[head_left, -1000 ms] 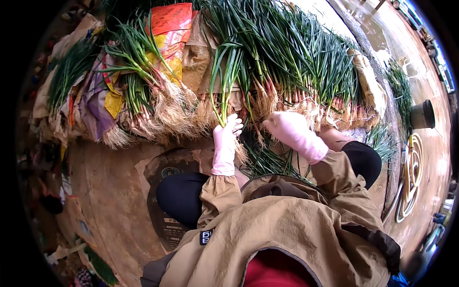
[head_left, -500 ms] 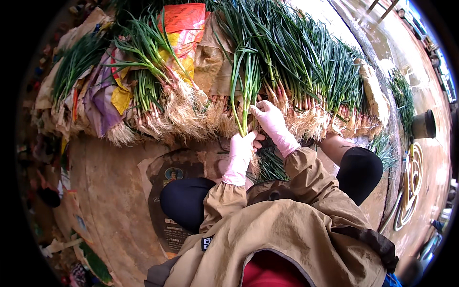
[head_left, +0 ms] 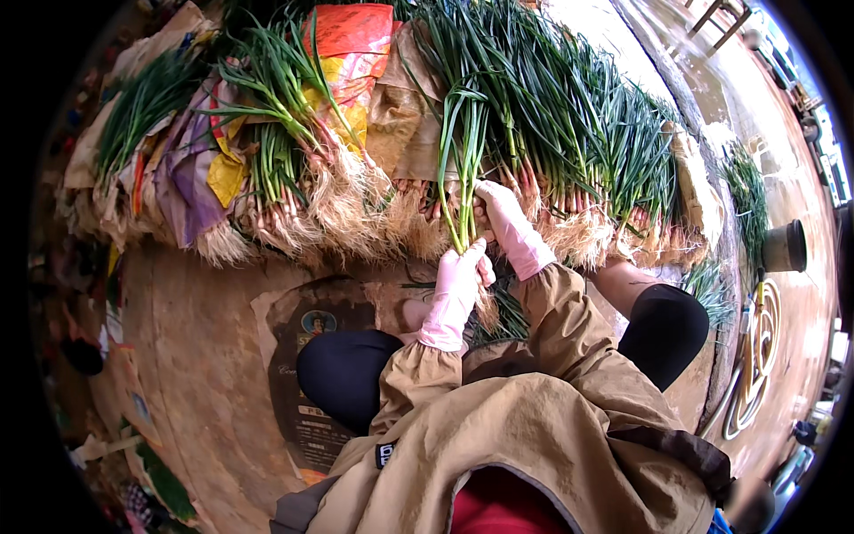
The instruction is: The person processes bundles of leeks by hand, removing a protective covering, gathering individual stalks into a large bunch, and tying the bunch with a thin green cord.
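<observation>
Bringing right hand (head_left: 505,216) over to green onions (head_left: 465,169), can't tell its grip; clutching them in left hand (head_left: 456,283), not laid down yet.

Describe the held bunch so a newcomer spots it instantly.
Start at the wide row of leafy plants across the top. Below its middle, the pink-gloved left hand grips a small bunch of green stalks. Unlike its neighbours in the row, this one is held.

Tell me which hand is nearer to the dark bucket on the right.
Right. The right hand, at the stalks of the green bunch, is left of the dark bucket, well apart from it; the left hand, gripping that bunch lower down, is farther left.
</observation>
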Demonstrator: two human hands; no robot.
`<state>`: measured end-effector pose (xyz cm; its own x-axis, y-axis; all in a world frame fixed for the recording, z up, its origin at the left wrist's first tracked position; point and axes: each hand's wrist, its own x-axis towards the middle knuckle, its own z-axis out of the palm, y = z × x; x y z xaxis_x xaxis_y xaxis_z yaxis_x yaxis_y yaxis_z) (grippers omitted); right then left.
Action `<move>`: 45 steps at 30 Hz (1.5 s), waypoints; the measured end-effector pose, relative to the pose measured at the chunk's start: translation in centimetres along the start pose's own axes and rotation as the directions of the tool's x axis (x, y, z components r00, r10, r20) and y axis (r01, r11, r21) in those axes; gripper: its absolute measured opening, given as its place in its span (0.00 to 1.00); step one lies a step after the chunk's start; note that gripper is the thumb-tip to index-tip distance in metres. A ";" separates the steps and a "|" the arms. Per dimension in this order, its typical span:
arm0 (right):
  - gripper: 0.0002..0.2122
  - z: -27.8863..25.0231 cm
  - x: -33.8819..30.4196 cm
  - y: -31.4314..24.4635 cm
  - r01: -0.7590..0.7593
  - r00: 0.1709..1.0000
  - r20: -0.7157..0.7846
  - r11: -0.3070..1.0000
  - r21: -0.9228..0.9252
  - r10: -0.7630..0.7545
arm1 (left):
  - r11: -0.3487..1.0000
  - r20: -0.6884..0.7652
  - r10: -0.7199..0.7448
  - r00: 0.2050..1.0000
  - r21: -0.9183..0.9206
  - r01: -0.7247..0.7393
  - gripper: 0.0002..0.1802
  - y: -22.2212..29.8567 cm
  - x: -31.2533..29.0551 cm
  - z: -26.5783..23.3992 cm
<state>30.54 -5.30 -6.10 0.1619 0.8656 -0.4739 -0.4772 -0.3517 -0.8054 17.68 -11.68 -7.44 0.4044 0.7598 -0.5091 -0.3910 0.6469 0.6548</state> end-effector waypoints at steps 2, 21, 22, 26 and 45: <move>0.11 -1.5 -0.5 -1.4 0.149 0.979 0.168 0.969 -0.199 -0.116 | 1.000 0.013 -0.024 1.000 -0.015 0.024 0.10 0.9 -0.5 0.5; 0.11 -14.4 -7.2 13.3 0.502 0.608 0.106 -0.277 -0.819 0.787 | 0.960 -0.098 0.234 0.967 -0.133 -0.245 0.09 7.4 -3.4 1.3; 0.10 -13.3 -7.7 12.0 0.515 0.630 0.134 -0.282 -0.810 0.765 | 0.959 -0.148 0.223 0.964 -0.142 -0.244 0.09 7.1 -2.9 0.9; 0.12 -1.5 -4.4 1.5 0.253 0.801 0.179 0.052 -0.966 -0.571 | 0.977 -0.267 0.060 0.962 -0.181 -0.111 0.13 3.6 0.6 -1.0; 0.15 -0.5 -3.4 -0.8 -0.179 0.983 0.010 0.980 -0.082 0.181 | 0.999 -0.119 -0.004 0.993 -0.034 0.000 0.13 3.7 -1.0 0.4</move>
<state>30.77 -8.18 -4.05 0.0640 0.7914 -0.6079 -0.4260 -0.5292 -0.7338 16.15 -10.12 -4.27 0.3044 0.7595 -0.5748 -0.4190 0.6487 0.6353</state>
